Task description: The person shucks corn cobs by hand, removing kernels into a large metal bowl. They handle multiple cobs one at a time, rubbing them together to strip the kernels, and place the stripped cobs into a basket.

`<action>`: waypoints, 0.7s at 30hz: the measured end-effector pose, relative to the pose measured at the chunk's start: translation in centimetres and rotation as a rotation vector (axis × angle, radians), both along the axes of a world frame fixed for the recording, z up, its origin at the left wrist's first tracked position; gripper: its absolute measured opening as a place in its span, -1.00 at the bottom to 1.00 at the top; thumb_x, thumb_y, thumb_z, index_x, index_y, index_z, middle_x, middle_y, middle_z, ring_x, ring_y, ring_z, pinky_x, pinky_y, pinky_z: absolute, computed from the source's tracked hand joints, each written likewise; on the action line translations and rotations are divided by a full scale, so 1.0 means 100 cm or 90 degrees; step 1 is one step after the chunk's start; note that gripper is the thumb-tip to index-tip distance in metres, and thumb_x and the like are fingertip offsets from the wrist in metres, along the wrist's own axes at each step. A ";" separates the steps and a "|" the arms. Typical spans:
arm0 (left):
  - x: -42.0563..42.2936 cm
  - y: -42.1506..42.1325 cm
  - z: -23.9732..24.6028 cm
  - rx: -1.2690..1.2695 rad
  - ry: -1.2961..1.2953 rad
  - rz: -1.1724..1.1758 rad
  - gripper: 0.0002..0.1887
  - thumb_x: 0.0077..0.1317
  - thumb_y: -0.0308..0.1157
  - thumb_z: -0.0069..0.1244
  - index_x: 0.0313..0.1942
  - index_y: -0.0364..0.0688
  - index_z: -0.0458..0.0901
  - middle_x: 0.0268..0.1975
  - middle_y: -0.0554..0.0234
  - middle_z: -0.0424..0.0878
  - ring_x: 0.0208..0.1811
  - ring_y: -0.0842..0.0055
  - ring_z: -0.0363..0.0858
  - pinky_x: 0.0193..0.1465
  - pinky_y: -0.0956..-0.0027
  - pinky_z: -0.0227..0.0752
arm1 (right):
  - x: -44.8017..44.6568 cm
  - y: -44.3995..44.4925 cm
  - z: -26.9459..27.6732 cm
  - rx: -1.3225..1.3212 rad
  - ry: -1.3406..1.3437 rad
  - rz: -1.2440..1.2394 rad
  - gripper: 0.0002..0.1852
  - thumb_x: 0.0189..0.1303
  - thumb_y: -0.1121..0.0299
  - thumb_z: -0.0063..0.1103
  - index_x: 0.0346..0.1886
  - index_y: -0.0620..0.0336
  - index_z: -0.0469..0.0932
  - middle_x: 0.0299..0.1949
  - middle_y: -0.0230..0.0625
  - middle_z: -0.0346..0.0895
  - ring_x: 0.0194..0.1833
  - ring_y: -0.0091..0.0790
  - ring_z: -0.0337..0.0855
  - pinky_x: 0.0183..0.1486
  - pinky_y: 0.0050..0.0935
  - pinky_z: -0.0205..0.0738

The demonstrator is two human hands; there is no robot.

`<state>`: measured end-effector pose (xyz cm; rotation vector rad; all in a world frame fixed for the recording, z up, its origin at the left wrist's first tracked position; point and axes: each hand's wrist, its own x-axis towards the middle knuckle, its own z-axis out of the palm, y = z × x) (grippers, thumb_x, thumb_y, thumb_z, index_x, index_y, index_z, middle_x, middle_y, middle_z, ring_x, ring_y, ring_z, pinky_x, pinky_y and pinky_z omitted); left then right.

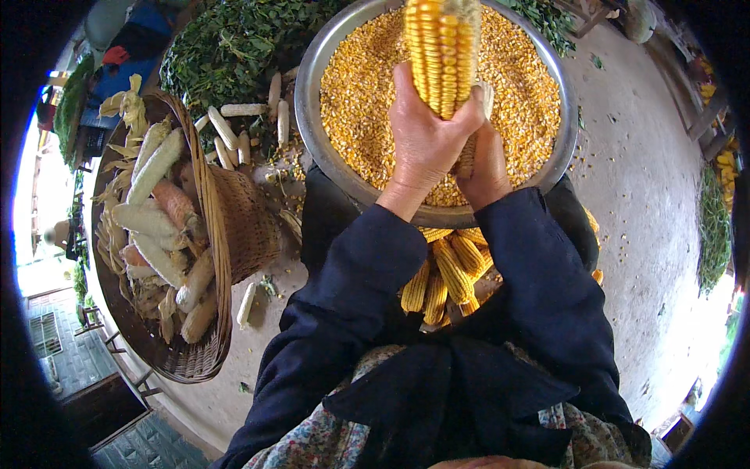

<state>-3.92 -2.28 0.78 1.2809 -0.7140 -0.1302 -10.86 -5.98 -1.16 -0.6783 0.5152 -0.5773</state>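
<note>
My left hand (426, 133) is closed around the lower part of a yellow ear of corn (440, 58), which stands up towards the camera; part of its right side looks bare of kernels. Just to the right, my right hand (487, 155) grips a bare corn cob (467, 157), whose pale end shows near my left thumb. The cob and the ear touch or nearly touch. Both hands are above a wide metal basin (306, 111) of loose yellow kernels (357, 117), which rests at my lap. Below its near rim lie several unshelled ears (452, 271).
At left stands a large wicker basket (249, 225) holding bare cobs and husks. Several stripped cobs (222, 126) lie on the floor between basket and basin, with one more (246, 305) nearer me. Green leafy plants (234, 53) are heaped beyond. Scattered kernels dot the concrete floor (638, 193) at right.
</note>
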 end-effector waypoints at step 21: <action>0.020 0.001 -0.006 -0.048 0.270 -0.046 -0.75 0.13 -0.30 -0.02 -0.30 -0.31 0.42 -0.44 0.27 0.51 -0.44 0.58 0.48 -0.38 0.50 0.37 | -0.014 0.014 0.002 -0.082 0.057 -0.014 -0.60 0.20 0.19 -0.11 -0.01 0.29 0.39 -0.17 -0.31 0.49 -0.21 -0.46 0.52 -0.18 -0.52 0.42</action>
